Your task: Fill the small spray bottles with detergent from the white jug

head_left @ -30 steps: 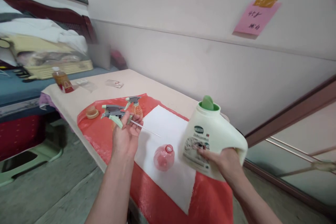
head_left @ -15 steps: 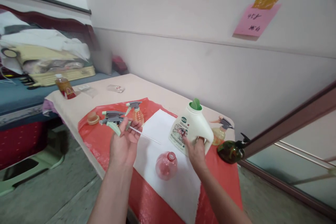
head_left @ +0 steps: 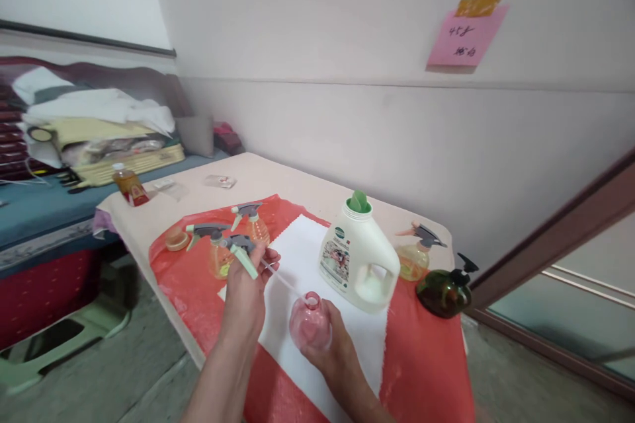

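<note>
My left hand is closed around a grey and pale-green trigger sprayer head. Its thin clear tube slants down to the right, with the tip by the mouth of a round pink bottle; whether the tip is inside I cannot tell. Wrapped round the right side of that bottle is my right hand. The bottle's neck is uncapped and points up. Just behind it, on a white cloth, stands a large cream detergent jug with a green spout and nobody's hand on it.
Spray bottles with yellowish liquid stand at the left and another at the right, beside a dark green pump bottle. A round cap lies on the red sheet. An amber bottle stands at the table's far left.
My right hand has let go of the detergent jug, now standing on the cloth, and taken hold of the pink bottle. The sprayer's tube has come to the bottle's mouth.
</note>
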Motion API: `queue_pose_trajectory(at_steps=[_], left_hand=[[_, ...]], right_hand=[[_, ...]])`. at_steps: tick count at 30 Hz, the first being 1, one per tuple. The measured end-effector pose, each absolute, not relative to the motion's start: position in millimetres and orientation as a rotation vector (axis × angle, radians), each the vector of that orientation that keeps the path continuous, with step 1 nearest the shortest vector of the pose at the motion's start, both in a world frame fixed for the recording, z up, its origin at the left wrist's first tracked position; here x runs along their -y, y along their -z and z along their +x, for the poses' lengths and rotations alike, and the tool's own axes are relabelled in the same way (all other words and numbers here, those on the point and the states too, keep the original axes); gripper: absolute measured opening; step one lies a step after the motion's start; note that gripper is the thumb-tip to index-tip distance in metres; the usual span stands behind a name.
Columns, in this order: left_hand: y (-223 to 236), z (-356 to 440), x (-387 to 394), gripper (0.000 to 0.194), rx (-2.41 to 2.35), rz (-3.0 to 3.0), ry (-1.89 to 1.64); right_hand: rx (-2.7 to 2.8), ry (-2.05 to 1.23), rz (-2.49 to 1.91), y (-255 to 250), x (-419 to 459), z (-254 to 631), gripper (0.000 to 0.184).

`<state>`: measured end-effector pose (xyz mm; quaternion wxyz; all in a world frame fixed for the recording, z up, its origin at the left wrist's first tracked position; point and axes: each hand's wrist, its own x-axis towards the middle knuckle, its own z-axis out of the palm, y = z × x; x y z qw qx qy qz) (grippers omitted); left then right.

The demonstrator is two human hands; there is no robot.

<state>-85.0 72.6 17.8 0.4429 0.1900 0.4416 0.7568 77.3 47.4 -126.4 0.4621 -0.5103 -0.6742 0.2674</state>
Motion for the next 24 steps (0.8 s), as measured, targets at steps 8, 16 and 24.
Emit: queue_pose_trajectory(at_steps=[8,16,24], left_hand=[[-7,-72,-75,0.029,-1.303,0.805,-1.874],[-8,-57,-68,0.031,-1.239,0.977,-1.695],[-5,-19,-55,0.03,-1.11,1.007,-1.4]], right_hand=[[1.637,-0.731,-1.277,93,-44,93,0.059],[1.677,-0.766,-1.132,74,-50,108,0.056],[1.54,-0.844,-1.156,66,-42,118,0.068]])
